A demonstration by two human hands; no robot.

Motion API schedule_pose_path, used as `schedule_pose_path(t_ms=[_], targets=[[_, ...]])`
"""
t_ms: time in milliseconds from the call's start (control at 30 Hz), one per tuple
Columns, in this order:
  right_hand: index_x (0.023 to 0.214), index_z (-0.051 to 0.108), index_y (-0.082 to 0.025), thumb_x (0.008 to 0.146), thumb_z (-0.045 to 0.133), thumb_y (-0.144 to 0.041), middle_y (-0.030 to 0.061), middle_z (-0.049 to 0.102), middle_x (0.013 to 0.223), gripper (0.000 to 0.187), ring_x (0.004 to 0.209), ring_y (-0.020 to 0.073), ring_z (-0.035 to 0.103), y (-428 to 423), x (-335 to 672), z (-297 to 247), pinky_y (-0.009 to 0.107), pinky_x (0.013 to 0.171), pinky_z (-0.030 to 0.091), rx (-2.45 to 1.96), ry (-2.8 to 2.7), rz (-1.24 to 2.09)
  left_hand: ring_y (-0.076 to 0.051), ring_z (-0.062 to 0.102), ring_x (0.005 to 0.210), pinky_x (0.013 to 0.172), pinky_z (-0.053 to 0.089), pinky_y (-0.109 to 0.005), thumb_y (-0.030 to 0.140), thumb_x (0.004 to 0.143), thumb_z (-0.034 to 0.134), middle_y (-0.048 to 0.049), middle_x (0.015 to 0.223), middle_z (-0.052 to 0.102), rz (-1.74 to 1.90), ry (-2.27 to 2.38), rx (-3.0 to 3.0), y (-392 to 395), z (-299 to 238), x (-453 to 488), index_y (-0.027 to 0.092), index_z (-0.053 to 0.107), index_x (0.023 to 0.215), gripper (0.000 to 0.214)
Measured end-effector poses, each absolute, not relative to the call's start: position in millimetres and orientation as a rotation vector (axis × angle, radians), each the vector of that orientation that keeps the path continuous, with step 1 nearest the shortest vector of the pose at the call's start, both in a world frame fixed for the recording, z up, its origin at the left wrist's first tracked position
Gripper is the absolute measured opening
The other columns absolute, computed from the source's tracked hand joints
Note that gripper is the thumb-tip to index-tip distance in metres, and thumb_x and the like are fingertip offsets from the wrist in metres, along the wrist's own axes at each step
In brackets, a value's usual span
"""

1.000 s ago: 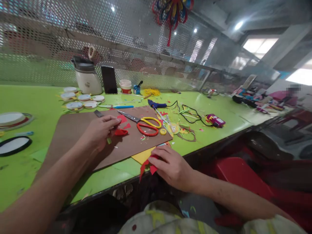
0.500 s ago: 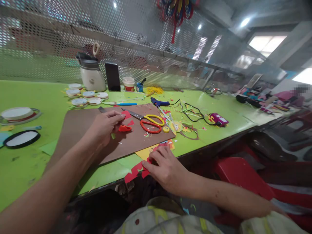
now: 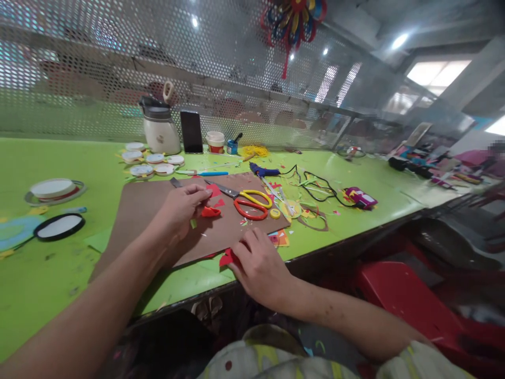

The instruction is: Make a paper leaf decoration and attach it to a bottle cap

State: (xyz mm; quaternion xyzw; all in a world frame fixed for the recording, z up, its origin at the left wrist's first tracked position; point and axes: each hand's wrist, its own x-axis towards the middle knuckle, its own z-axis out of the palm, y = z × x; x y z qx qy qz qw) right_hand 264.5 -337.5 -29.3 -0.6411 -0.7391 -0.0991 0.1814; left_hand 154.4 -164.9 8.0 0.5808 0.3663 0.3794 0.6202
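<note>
My left hand [image 3: 182, 206] rests on a brown cardboard sheet [image 3: 134, 210] with its fingers curled, touching a small folded red piece [image 3: 210, 212]. My right hand [image 3: 258, 266] lies at the sheet's near edge, fingers pressed down on a red paper scrap [image 3: 226, 259] that pokes out beside it. Scissors with yellow and red handles [image 3: 248, 202] lie on the cardboard just beyond both hands. Small red and yellow offcuts are scattered around them.
A green table [image 3: 47, 268] carries round white discs [image 3: 152, 163], a black-rimmed oval [image 3: 59, 226], a blue glue gun [image 3: 262, 170] with black cord, a pot [image 3: 160, 129], a phone [image 3: 191, 131] and paint cups [image 3: 215, 141]. Perforated metal screen behind. Red stool [image 3: 398, 300] at the right.
My right hand has slid the red scrap left and up onto the table, against the cardboard's edge; less of the scrap shows. The left hand has stayed by the folded red piece.
</note>
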Motion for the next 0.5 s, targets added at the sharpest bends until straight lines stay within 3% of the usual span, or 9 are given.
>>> schedule_pose_path(t_ms=[67, 233, 500], targets=[[0.092, 0.058, -0.013, 0.089, 0.054, -0.030, 0.0127, 0.053, 0.096, 0.018, 0.090, 0.0264, 0.044, -346, 270, -26, 0.044, 0.079, 0.044, -1.741, -2.057, -0.155, -0.007, 0.042, 0.043, 0.038, 0.030, -0.017, 0.022, 0.066, 0.068, 0.0043, 0.048, 0.049, 0.859, 0.845, 1.325, -167, 11, 154, 0.015, 0.055, 0.061, 0.016], [0.099, 0.059, -0.013, 0.088, 0.056, -0.019, 0.0137, 0.055, 0.104, 0.013, 0.098, 0.0255, 0.048, -371, 292, -19, 0.042, 0.086, 0.045, -1.608, -2.129, 0.033, -0.008, 0.042, 0.041, 0.035, 0.031, -0.017, 0.021, 0.067, 0.068, 0.0039, 0.047, 0.049, 0.855, 0.880, 1.309, -170, 15, 154, 0.016, 0.055, 0.060, 0.016], [0.101, 0.063, -0.013, 0.092, 0.053, -0.020, 0.0122, 0.062, 0.101, 0.016, 0.095, 0.0237, 0.052, -368, 304, -30, 0.042, 0.084, 0.048, -1.456, -2.242, -0.070, -0.007, 0.040, 0.041, 0.036, 0.031, -0.016, 0.022, 0.065, 0.071, 0.0043, 0.047, 0.049, 0.858, 0.859, 1.296, -170, 13, 154, 0.015, 0.054, 0.060, 0.018]])
